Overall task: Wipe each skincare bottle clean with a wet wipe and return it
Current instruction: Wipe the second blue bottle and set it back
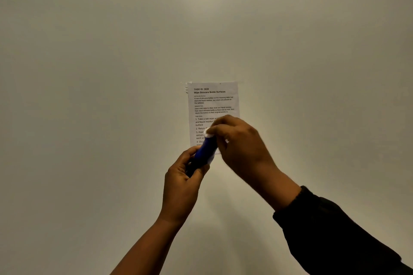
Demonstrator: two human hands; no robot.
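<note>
Plain off-white wall (111, 51) fills view, printed task sheet (213, 100) taped on it. Blue bottle (204, 155) held up in front of sheet, long axis tilted, top up-right. Left hand (182, 182) clamps its base; right hand (239, 145) presses white wet wipe (209, 134) on its top.

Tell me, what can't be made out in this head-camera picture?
- Blue bottle: label and cap hidden by left hand and right hand.
- Wet wipe: only a blurred white scrap shows under the right hand's fingers.
- Task sheet on the wall: lower steps covered by the hands.
- Table, other bottles: outside the frame.
</note>
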